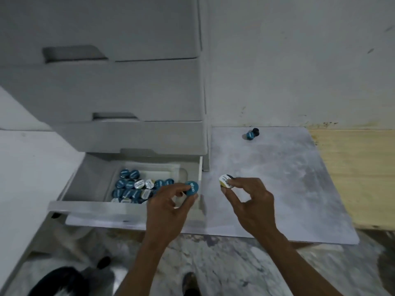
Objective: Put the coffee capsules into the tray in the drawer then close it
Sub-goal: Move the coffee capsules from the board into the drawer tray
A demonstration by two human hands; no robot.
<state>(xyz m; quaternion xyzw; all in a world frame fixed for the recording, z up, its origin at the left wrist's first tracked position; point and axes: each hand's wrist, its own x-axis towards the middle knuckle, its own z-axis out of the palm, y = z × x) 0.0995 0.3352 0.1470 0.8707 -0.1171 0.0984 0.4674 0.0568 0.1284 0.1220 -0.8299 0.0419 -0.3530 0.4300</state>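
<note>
The bottom drawer (89, 205) of a grey cabinet stands pulled out. Inside it a white tray (171, 169) holds several blue and white coffee capsules (132, 185). My left hand (166, 208) pinches a blue capsule (191, 189) over the drawer's right end. My right hand (249, 201) pinches a white and yellow capsule (225, 180) above the grey mat, just right of the drawer. Two more capsules, one blue (249, 135) and one black (255, 131), lie at the mat's far edge.
The cabinet (128, 86) has shut drawers above the open one. A grey marbled mat (288, 178) covers the floor to the right, with a pale wooden board (359, 167) beyond it. The wall rises behind. A shoe tip (189, 280) shows below.
</note>
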